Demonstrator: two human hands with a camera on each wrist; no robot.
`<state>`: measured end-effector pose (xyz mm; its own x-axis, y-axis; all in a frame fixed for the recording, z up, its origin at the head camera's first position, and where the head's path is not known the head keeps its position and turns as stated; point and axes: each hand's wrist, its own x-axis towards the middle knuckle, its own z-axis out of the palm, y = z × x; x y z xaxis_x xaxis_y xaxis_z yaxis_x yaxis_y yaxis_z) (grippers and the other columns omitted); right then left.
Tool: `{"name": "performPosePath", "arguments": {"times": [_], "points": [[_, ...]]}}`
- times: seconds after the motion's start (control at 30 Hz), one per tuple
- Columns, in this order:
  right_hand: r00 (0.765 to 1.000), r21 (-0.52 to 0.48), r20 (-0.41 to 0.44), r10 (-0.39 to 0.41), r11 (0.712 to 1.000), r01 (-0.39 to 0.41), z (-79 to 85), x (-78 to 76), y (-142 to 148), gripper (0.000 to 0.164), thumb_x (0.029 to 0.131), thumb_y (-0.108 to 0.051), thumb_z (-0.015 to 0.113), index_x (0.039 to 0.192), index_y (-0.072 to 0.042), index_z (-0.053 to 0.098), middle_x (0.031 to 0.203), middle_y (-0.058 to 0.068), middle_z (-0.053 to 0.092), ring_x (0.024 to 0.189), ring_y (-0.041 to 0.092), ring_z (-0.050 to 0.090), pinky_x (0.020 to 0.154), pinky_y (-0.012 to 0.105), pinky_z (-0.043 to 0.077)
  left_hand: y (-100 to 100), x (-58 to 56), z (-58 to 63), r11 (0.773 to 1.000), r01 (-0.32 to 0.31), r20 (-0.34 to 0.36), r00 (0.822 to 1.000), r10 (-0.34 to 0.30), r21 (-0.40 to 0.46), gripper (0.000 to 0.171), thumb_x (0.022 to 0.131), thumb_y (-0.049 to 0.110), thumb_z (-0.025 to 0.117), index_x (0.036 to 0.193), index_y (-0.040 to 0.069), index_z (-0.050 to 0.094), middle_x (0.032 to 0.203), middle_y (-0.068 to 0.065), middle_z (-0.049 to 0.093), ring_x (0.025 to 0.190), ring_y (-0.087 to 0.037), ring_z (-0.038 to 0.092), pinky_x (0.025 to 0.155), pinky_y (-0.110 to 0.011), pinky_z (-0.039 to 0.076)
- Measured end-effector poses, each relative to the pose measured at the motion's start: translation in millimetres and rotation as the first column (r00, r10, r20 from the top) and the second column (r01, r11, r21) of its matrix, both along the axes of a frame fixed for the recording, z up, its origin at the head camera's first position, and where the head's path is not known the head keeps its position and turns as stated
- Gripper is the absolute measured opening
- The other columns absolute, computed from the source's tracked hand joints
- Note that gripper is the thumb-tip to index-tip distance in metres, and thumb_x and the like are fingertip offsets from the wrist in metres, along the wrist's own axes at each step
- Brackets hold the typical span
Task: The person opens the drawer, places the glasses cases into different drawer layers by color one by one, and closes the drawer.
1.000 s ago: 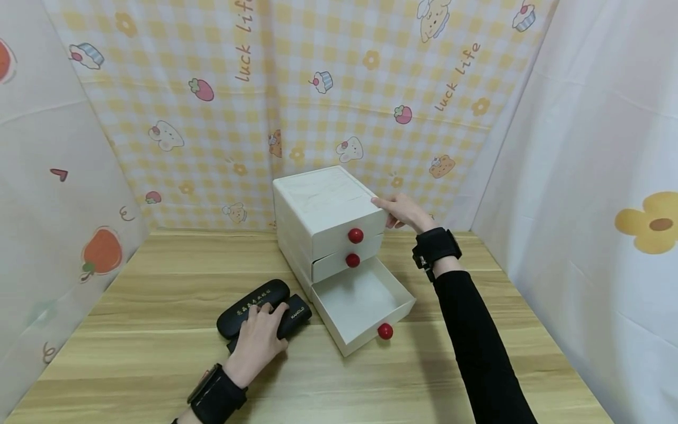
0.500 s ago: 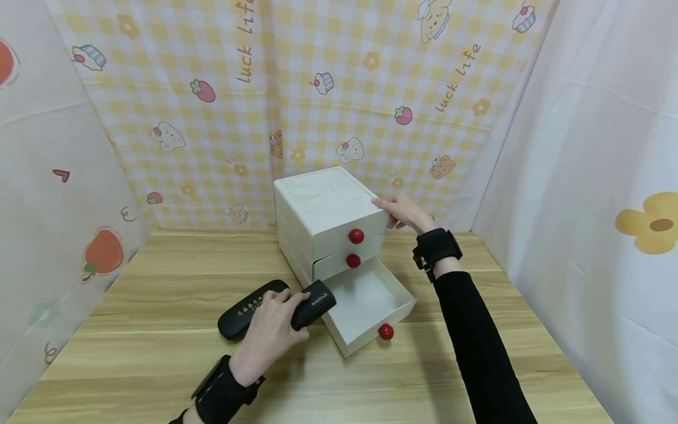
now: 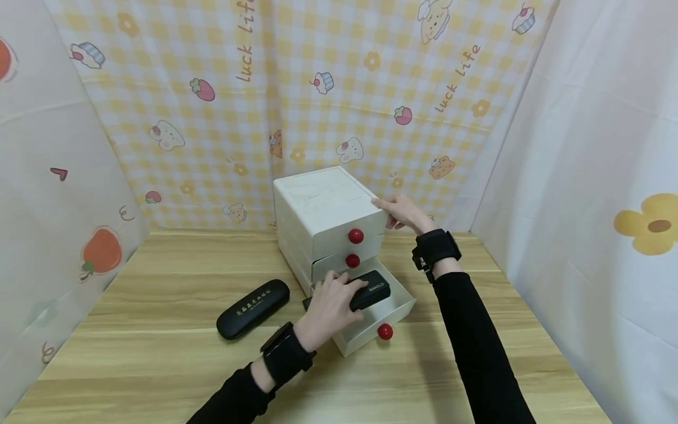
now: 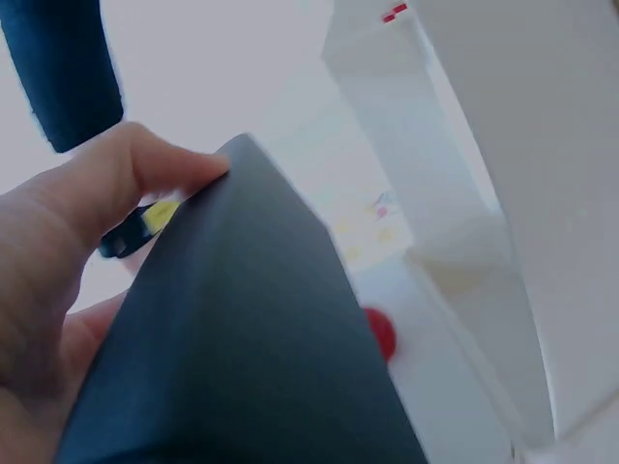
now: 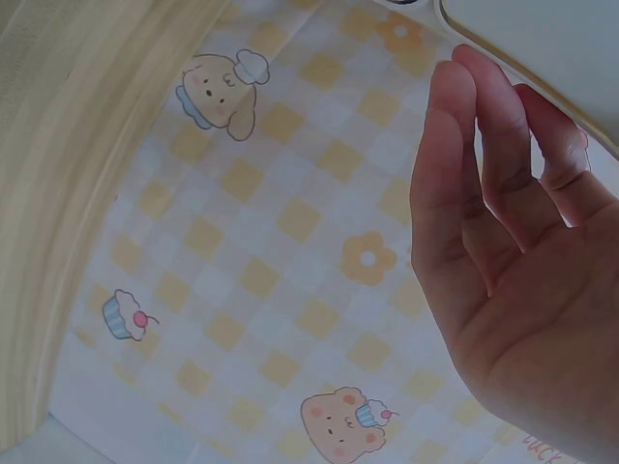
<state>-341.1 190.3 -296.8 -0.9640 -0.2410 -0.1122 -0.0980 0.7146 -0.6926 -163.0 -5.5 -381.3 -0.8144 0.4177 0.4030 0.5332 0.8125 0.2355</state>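
Note:
My left hand grips a black glasses case with small lettering on its end, over the pulled-out bottom drawer of a white cabinet. In the left wrist view, the thumb presses the edge of the dark case, and the drawer wall rises close by. A second glasses case, black and rounded with gold characters, lies on the table to the left. My right hand rests at the cabinet's top right edge. The right wrist view shows its fingers lightly bent against the cabinet side.
The cabinet's two upper drawers, with red knobs, are pushed in, the middle one sitting slightly uneven. Another red knob fronts the bottom drawer. A checked curtain hangs behind the wooden table, and pale cloth flanks both sides.
My left hand has lifted the lettered glasses case off the table beside the rounded one and carried it right, over the bottom drawer. My right hand has stayed put on the cabinet.

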Motion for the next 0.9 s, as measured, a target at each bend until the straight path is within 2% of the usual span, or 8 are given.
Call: {"name": "performPosePath", "arguments": {"times": [0.2, 0.33, 0.47, 0.57, 0.7, 0.9], "points": [[1.000, -0.005, 0.002, 0.006, 1.000, -0.006, -1.3, -1.4, 1, 0.056, 0.094, -0.054, 0.047, 0.113, -0.004, 0.066, 0.064, 0.005, 0.061, 0.061, 0.014, 0.058, 0.069, 0.034, 0.051, 25, -18.0, -7.1, 0.999, 0.006, -0.018, 1.000, -0.007, -0.042, 0.051, 0.071, 0.028, 0.080, 0.118, 0.019, 0.065, 0.111, -0.013, 0.067, 0.095, -0.028, 0.056, 0.071, -0.041, 0.051], [1.000, -0.006, -0.007, -0.002, 1.000, 0.002, -1.0, -0.1, 0, 0.057, 0.094, -0.054, 0.048, 0.118, -0.005, 0.064, 0.067, 0.007, 0.063, 0.068, 0.023, 0.063, 0.069, 0.034, 0.052, 38, -30.1, -15.0, 0.995, -0.005, -0.042, 0.999, 0.001, -0.101, 0.051, 0.072, 0.028, 0.080, 0.120, 0.021, 0.064, 0.111, -0.012, 0.065, 0.097, -0.027, 0.054, 0.075, -0.042, 0.050], [1.000, -0.005, -0.016, -0.003, 1.000, 0.003, -0.9, 0.6, 0, 0.057, 0.094, -0.053, 0.047, 0.119, -0.005, 0.064, 0.069, 0.008, 0.064, 0.075, 0.030, 0.065, 0.068, 0.034, 0.052, 46, -39.7, -25.6, 0.984, -0.017, -0.021, 1.000, 0.014, -0.175, 0.050, 0.074, 0.028, 0.080, 0.121, 0.022, 0.063, 0.114, -0.012, 0.064, 0.102, -0.028, 0.053, 0.080, -0.044, 0.050], [1.000, -0.008, -0.017, -0.001, 1.000, 0.000, -1.0, 0.8, 0, 0.057, 0.095, -0.053, 0.047, 0.119, -0.004, 0.064, 0.068, 0.008, 0.063, 0.068, 0.023, 0.064, 0.069, 0.035, 0.053, 48, -45.2, -34.2, 0.973, -0.022, -0.006, 1.000, 0.021, -0.228, 0.050, 0.075, 0.030, 0.080, 0.121, 0.023, 0.062, 0.115, -0.012, 0.063, 0.106, -0.028, 0.054, 0.083, -0.044, 0.050], [1.000, -0.010, -0.019, 0.000, 1.000, 0.000, -0.8, 1.1, 0, 0.057, 0.095, -0.053, 0.047, 0.117, -0.003, 0.064, 0.067, 0.008, 0.063, 0.059, 0.013, 0.058, 0.070, 0.037, 0.053, 47, -51.6, -46.9, 0.951, -0.030, -0.020, 0.999, 0.025, -0.307, 0.046, 0.075, 0.033, 0.080, 0.116, 0.022, 0.062, 0.110, -0.010, 0.065, 0.104, -0.025, 0.057, 0.077, -0.039, 0.052], [1.000, -0.007, -0.016, 0.001, 1.000, -0.001, -1.3, 0.2, 1, 0.057, 0.094, -0.054, 0.047, 0.112, -0.004, 0.067, 0.067, 0.007, 0.063, 0.061, 0.015, 0.059, 0.067, 0.033, 0.052, 41, -61.6, -62.4, 0.916, -0.059, -0.002, 0.998, 0.063, -0.396, 0.038, 0.078, 0.027, 0.077, 0.111, 0.020, 0.061, 0.102, -0.009, 0.066, 0.095, -0.021, 0.059, 0.064, -0.031, 0.050]]}}
